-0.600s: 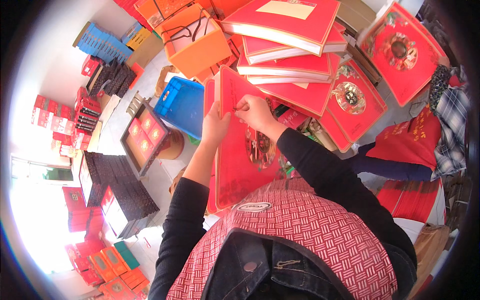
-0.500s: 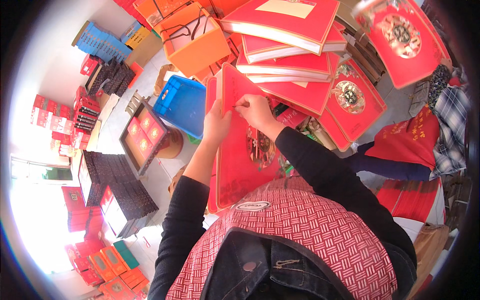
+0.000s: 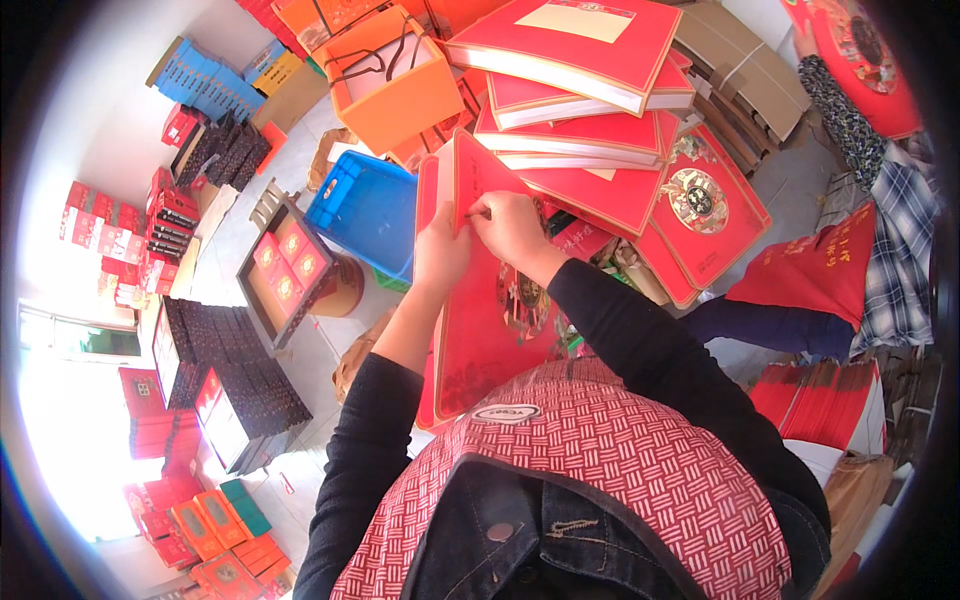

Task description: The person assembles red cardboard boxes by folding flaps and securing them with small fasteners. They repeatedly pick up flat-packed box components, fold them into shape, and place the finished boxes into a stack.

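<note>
A large flat red packaging piece (image 3: 480,335) with gold edging and a round decorated picture leans upright-tilted against my apron (image 3: 600,430). My left hand (image 3: 442,250) is closed around its upper left edge. Close beside it, my right hand (image 3: 510,230) pinches thumb and fingers together at the red surface; whatever sits between those fingertips is too small to make out. Just beyond my hands rises an uneven stack of red boxes (image 3: 575,95) with white sides. To its right lies another red piece with a round picture (image 3: 700,205).
Left of my hands stand a blue plastic crate (image 3: 360,215) and a tray (image 3: 262,318) of small red boxes. An orange box (image 3: 395,85) with dark cords sits behind. At right, a co-worker in a plaid sleeve (image 3: 900,250) holds a red piece (image 3: 865,60). Dark boxes (image 3: 240,400) are stacked left.
My left hand has shifted slightly right and down, closer to my right hand, which keeps its pinch. The co-worker's red piece has swung to the right, uncovering brown cardboard behind.
</note>
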Tool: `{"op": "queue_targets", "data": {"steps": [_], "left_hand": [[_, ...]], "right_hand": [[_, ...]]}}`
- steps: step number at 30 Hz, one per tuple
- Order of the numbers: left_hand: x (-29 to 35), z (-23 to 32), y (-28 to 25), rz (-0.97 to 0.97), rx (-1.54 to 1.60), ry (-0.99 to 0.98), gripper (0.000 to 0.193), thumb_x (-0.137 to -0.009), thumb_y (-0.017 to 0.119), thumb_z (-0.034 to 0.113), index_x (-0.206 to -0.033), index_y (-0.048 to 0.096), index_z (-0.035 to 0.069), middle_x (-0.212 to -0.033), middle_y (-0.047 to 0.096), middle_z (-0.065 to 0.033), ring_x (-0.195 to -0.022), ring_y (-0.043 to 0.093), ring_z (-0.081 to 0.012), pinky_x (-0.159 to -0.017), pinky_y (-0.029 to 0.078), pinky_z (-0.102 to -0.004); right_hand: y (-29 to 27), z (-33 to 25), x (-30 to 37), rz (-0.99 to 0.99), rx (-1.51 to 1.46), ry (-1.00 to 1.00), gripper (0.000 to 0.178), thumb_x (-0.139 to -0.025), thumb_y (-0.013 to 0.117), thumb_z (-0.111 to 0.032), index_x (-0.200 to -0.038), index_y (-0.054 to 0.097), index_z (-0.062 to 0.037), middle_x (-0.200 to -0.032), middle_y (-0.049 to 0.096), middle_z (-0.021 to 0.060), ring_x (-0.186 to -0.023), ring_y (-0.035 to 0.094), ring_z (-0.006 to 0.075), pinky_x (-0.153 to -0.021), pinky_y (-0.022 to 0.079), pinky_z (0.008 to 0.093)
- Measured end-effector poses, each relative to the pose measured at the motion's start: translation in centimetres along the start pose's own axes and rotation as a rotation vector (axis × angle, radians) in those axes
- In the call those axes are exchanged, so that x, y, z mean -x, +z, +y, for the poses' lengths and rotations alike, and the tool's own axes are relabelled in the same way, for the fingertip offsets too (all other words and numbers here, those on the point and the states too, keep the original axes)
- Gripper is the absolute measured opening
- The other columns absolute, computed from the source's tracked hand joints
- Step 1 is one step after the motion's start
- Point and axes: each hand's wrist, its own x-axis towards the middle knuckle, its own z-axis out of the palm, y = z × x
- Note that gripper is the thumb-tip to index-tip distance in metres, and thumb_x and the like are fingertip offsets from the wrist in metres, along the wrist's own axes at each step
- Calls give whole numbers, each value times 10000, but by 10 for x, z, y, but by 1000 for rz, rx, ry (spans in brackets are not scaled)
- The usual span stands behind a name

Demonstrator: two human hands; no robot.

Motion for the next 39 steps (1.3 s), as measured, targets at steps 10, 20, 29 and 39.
{"op": "queue_targets", "data": {"steps": [10, 20, 29, 39], "left_hand": [[0, 5, 9, 59, -24, 77, 193, -783, 526, 85, -972, 508, 51, -778, 589, -257, -770, 568, -434, -656, 446, -497], [0, 11, 11, 59, 2, 89, 139, -786, 521, 95, -907, 491, 33, -753, 585, -248, -741, 557, -448, -620, 435, -507], [-8, -26, 10, -59, 643, -46, 271, -841, 437, 124, -1047, 540, -21, -861, 628, -174, -802, 604, -230, -726, 465, -334], [-25, -17, 34, -68, 845, -157, 125, -912, 472, 138, -918, 541, 35, -825, 562, -24, -766, 508, -78, -674, 432, -232]], "right_hand": [[-3, -2, -6, -60, 62, 55, 54, -684, 603, -59, -690, 629, -12, -692, 618, 171, -689, 618, 317, -637, 495, 386], [-6, -3, -8, -92, 132, -64, 66, -701, 589, -53, -735, 610, 0, -742, 615, 186, -713, 615, 332, -640, 492, 380], [-19, 11, -10, -279, -486, 414, 47, -759, 632, -6, -730, 611, 24, -637, 617, 81, -560, 619, 139, -492, 487, 275], [-15, 11, -13, -93, 158, -156, 78, -696, 582, -14, -760, 626, -21, -716, 606, 160, -697, 591, 346, -637, 475, 402]]}}
